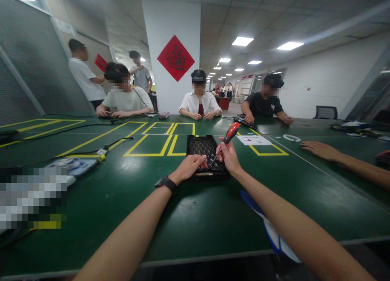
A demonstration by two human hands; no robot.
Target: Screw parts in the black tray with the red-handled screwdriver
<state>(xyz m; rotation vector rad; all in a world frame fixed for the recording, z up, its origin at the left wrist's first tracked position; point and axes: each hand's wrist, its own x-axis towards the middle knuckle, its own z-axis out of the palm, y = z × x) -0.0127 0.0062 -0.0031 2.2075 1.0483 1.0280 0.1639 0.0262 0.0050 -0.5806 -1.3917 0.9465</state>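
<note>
A black tray-like case with rows of small compartments lies on the green table in front of me. My right hand grips a screwdriver by its red and black handle. The handle leans up and to the right, while the shaft slants down-left into the case. Over the case's left side lies my left hand, its fingers drawn together close to the screwdriver's tip. What those fingers hold, if anything, is too small to make out. A dark watch is on my left wrist.
Yellow tape marks rectangles on the table. A white paper sheet and a white tape ring lie to the right. Another person's hand rests at far right. Cables and devices lie left; several people sit across.
</note>
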